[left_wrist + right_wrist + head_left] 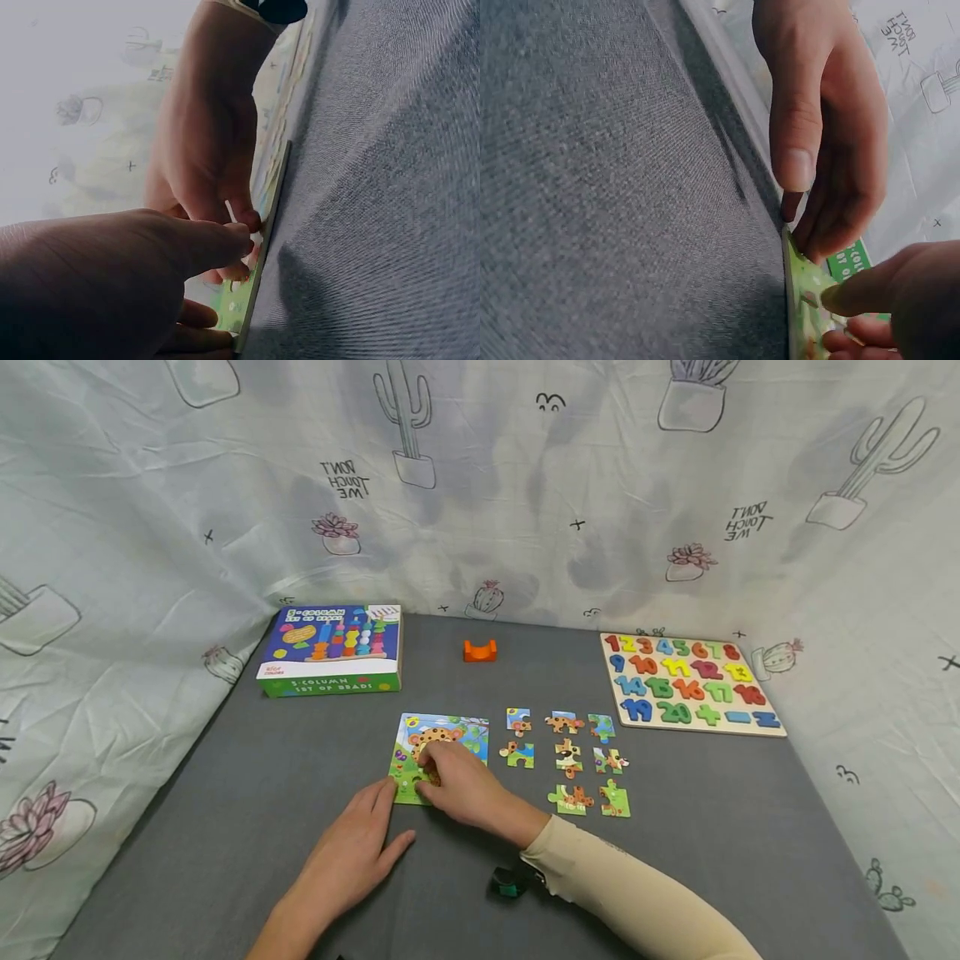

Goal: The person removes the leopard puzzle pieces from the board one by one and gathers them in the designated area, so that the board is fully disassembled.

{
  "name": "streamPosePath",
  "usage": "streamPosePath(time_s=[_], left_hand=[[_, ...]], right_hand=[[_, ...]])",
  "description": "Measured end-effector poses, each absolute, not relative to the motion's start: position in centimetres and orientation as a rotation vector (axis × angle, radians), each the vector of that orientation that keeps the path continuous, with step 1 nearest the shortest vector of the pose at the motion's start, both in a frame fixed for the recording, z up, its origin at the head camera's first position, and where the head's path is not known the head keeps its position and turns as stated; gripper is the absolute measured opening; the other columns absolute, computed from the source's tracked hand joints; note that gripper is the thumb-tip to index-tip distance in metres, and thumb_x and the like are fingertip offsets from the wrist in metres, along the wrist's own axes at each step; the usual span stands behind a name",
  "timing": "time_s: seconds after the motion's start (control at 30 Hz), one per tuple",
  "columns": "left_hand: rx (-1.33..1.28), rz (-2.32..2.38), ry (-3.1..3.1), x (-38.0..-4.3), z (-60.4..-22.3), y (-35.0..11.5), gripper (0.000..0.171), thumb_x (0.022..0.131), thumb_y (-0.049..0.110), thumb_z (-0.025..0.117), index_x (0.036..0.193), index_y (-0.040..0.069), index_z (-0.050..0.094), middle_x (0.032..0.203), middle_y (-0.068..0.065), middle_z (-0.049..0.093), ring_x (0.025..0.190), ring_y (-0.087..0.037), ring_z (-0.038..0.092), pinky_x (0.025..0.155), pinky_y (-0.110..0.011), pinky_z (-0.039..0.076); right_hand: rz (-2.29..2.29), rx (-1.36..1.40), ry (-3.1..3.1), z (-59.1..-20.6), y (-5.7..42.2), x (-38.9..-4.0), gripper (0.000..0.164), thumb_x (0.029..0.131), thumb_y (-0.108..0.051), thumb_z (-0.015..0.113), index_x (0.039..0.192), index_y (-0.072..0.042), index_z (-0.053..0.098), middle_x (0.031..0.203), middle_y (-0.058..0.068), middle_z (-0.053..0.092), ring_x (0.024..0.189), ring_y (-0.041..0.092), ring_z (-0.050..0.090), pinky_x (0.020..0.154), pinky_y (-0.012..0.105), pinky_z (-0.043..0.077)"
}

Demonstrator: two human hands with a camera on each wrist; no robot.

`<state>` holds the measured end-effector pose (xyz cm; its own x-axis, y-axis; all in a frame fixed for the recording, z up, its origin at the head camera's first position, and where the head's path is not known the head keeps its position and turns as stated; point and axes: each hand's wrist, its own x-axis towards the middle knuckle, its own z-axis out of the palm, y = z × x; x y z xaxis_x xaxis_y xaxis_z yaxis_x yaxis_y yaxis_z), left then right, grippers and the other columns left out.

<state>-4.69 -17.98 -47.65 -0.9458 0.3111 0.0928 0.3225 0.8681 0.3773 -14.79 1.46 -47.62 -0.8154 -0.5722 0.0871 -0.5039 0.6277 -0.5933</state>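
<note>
A puzzle board (pixel 474 737) printed with a spotted leopard lies on the grey table in front of me. My left hand (pixel 358 839) rests at its lower left corner, fingers extended along the edge and thumb apart. Over the lower middle of the board is my right hand (pixel 465 785), its thumb and curled fingers pinching a puzzle piece low against the surface, mostly hidden by the fingers. In the right wrist view, the right thumb (pixel 838 298) is down close to the board. Several loose puzzle pieces (pixel 568 758) are spread in rows to the right.
A bead-set box (pixel 330 681) stands at the back left. At the back centre is a small orange block (pixel 480 651). A number board (pixel 701 681) lies at the back right. Printed cloth (pixel 487 485) hangs behind the table (pixel 712 835).
</note>
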Motion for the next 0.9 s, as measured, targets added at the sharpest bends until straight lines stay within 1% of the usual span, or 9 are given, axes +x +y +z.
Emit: streamPosePath(time_s=[0.1, 0.2, 0.47, 0.57, 0.67, 0.8, 0.9], left_hand=[[-0.495, -0.631, -3.012, -4.6, -47.7, -18.0, 0.073, 0.100, 0.028, 0.083, 0.153, -0.010, 0.050, 0.150, -0.028, 0.056, 0.139, -0.042, 0.055, 0.111, -0.058, 0.050], [-0.490, -0.630, -3.010, -4.6, -47.7, -18.0, 0.074, 0.100, 0.029, 0.083, 0.153, -0.010, 0.050, 0.149, -0.028, 0.057, 0.138, -0.042, 0.057, 0.110, -0.057, 0.050], [-0.480, -0.608, -3.031, -4.7, -47.6, -18.0, 0.074, 0.100, 0.029, 0.082, 0.154, -0.009, 0.049, 0.150, -0.027, 0.057, 0.138, -0.042, 0.057, 0.109, -0.058, 0.051], [-0.467, -0.592, -3.039, -4.8, -47.5, -17.9, 0.074, 0.100, 0.031, 0.083, 0.154, -0.009, 0.050, 0.150, -0.027, 0.057, 0.138, -0.041, 0.057, 0.108, -0.058, 0.051], [-0.458, -0.570, -3.052, -4.8, -47.5, -17.8, 0.074, 0.100, 0.032, 0.082, 0.154, -0.008, 0.051, 0.151, -0.027, 0.056, 0.139, -0.042, 0.056, 0.108, -0.058, 0.052], [-0.484, -0.527, -3.060, -4.8, -47.6, -17.8, 0.067, 0.102, 0.033, 0.080, 0.151, -0.006, 0.058, 0.154, -0.025, 0.055, 0.141, -0.042, 0.054, 0.107, -0.058, 0.052], [-0.498, -0.499, -3.061, -4.8, -47.8, -17.7, 0.063, 0.102, 0.034, 0.079, 0.148, -0.004, 0.062, 0.155, -0.024, 0.054, 0.142, -0.042, 0.053, 0.105, -0.059, 0.053]], right_hand=[[-1.022, -0.926, 2.740, -47.8, 1.3, -15.0, 0.012, 0.096, -0.009, 0.081, 0.104, -0.011, 0.073, 0.087, -0.007, 0.065, 0.075, 0.004, 0.058, 0.068, 0.021, 0.051], [-1.016, -0.978, 2.790, -48.0, 1.3, -15.1, 0.012, 0.094, -0.005, 0.081, 0.101, -0.011, 0.074, 0.089, -0.005, 0.069, 0.076, 0.003, 0.060, 0.069, 0.020, 0.052], [-0.946, -1.091, 2.893, -48.3, 1.4, -15.2, 0.009, 0.096, -0.007, 0.081, 0.104, -0.011, 0.078, 0.090, -0.002, 0.073, 0.079, 0.007, 0.064, 0.070, 0.021, 0.054], [-0.923, -1.131, 2.941, -48.3, 1.9, -15.3, 0.007, 0.096, -0.008, 0.081, 0.103, -0.011, 0.080, 0.090, -0.003, 0.074, 0.081, 0.009, 0.066, 0.072, 0.024, 0.056], [-0.935, -1.136, 2.972, -47.9, 2.9, -15.2, 0.006, 0.097, -0.010, 0.081, 0.103, -0.013, 0.080, 0.093, -0.003, 0.075, 0.084, 0.012, 0.067, 0.075, 0.029, 0.057], [-0.987, -1.071, 3.002, -47.0, 5.3, -14.9, 0.006, 0.098, -0.012, 0.082, 0.103, -0.013, 0.080, 0.096, -0.001, 0.075, 0.085, 0.015, 0.067, 0.076, 0.034, 0.057], [-1.029, -1.018, 3.027, -46.3, 7.5, -14.6, 0.007, 0.096, -0.009, 0.083, 0.102, -0.012, 0.081, 0.096, -0.002, 0.075, 0.084, 0.016, 0.067, 0.074, 0.034, 0.056]])
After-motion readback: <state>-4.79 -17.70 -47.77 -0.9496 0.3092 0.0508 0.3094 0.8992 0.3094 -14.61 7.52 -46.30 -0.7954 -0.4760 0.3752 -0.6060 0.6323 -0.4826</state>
